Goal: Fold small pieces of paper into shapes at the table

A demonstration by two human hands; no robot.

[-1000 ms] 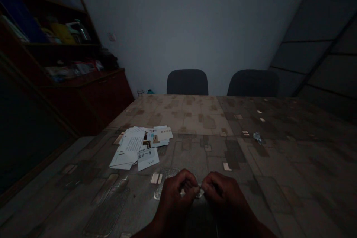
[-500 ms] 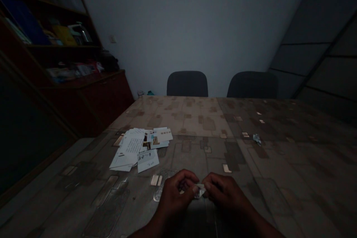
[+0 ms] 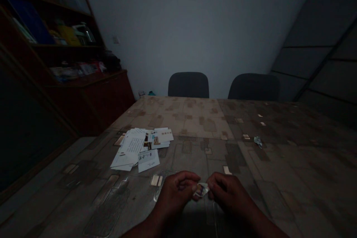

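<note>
Left hand: in the head view, the left hand has its thumb and a finger pinched together on the left side of a small shiny scrap.
Right hand: the right hand has its fingertips squeezed together on the right side of the same scrap.
Small shiny scrap: it is between the two hands, over the near part of the table. It looks pale and creased, with a dark purple and yellow patch. I cannot tell what it is.
Paper pile: white cards and papers lie on top of each other in a messy heap, past the left hand and to its left. Some have black writing, and some have little pictures.
Crumpled bit: a small pale blue and white bit lies on the table, far from the hands, on the right.
Table: it has a brown and gray pattern of boxes all over.
Chairs: two dark chairs are at the far side of the table, by the pale wall.
Shelves: the red-brown shelves on the left hold a blue thing, a yellow thing and more stuff too dark to tell.
</note>
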